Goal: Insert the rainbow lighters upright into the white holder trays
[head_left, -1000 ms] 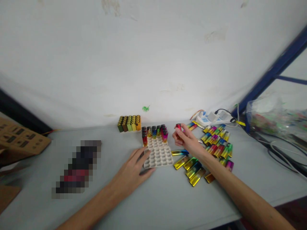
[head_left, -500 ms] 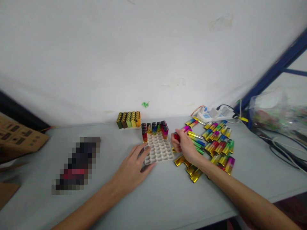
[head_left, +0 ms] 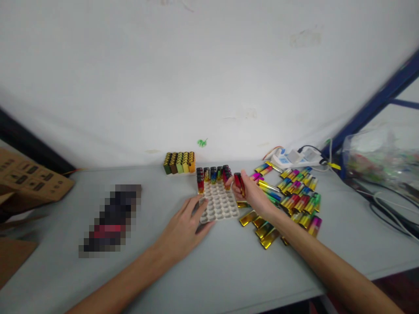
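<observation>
Through the head view, my only one, I see the right hand (head_left: 249, 192) clamped on a red lighter (head_left: 238, 177), fingers curled round its sides. It is held upright just to the right of the tray (head_left: 218, 216), black end up, I judge so that it matches the standing lighters (head_left: 213, 175). Whether a second is tucked in that grip I cannot tell.

The left hand (head_left: 185, 220) lies at the tray's near left corner, thumb and fingers apart (a brace rather than a grip, as I read it), probably so that the light-looking tray doesn't slide. The standing lighters line the tray's far edge and part of both sides; its cups seem to be what hold them upright. Many cups nearer me are bare.

The loose lighters (head_left: 296, 203) lie flat on the table (head_left: 225, 270) to the right, well placed, I think, for a short reach. A packed block (head_left: 180, 163) stands back by the wall (head_left: 209, 78), out of the hands' way. Behind the loose lighters sits a power strip (head_left: 291, 160).
</observation>
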`<act>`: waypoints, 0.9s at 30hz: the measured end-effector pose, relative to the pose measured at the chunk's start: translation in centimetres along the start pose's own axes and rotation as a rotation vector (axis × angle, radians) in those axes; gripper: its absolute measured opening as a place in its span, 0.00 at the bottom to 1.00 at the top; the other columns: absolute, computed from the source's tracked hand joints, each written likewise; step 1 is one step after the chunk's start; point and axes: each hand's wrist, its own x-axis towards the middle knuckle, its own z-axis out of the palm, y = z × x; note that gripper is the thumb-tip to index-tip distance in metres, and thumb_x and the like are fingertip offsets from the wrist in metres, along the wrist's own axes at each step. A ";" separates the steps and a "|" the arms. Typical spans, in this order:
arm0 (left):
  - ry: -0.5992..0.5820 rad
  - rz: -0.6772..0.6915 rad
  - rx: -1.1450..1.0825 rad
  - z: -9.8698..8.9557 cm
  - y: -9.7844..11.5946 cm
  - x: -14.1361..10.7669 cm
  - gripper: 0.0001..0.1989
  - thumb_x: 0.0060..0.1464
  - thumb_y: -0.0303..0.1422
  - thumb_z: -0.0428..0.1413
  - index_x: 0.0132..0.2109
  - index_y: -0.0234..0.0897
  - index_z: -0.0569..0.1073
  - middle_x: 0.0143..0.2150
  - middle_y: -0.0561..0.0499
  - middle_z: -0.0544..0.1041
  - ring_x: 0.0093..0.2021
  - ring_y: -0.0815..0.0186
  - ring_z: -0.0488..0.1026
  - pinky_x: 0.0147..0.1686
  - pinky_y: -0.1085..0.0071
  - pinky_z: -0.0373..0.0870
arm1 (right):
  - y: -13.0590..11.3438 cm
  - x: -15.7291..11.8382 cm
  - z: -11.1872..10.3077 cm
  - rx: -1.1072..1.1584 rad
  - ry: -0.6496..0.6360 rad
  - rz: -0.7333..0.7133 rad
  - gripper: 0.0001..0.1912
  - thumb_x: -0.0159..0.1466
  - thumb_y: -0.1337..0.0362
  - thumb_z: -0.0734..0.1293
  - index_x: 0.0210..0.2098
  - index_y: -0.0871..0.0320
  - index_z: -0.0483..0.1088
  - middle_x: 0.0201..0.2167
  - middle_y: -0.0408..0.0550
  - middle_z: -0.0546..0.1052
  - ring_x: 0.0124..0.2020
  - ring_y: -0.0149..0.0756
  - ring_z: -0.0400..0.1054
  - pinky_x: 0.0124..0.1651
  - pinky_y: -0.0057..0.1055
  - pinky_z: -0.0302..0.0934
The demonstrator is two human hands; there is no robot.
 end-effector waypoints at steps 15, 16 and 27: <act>-0.042 0.023 0.080 -0.3 1.0 -0.7 0.17 0.69 0.35 0.54 0.60 0.34 0.70 0.58 0.38 0.75 0.59 0.51 0.73 0.58 0.54 0.75 | -2.6 1.0 4.6 -0.825 -0.029 -0.522 0.14 0.71 0.50 0.66 0.43 0.54 0.76 0.29 0.46 0.76 0.29 0.37 0.67 0.38 0.34 0.62; -0.043 0.028 0.077 -0.4 1.0 -0.6 0.16 0.69 0.34 0.54 0.59 0.34 0.71 0.56 0.39 0.76 0.58 0.52 0.74 0.57 0.55 0.75 | -2.4 1.4 4.7 -0.850 -0.044 -0.529 0.14 0.72 0.51 0.65 0.44 0.54 0.76 0.31 0.47 0.78 0.30 0.37 0.69 0.39 0.34 0.62; -0.055 0.019 0.084 -0.4 1.2 -0.4 0.14 0.67 0.34 0.57 0.56 0.33 0.73 0.53 0.41 0.77 0.53 0.53 0.76 0.54 0.57 0.76 | -0.7 2.4 4.6 -1.032 -0.200 -0.478 0.12 0.76 0.55 0.60 0.44 0.54 0.71 0.34 0.49 0.79 0.34 0.39 0.74 0.38 0.31 0.61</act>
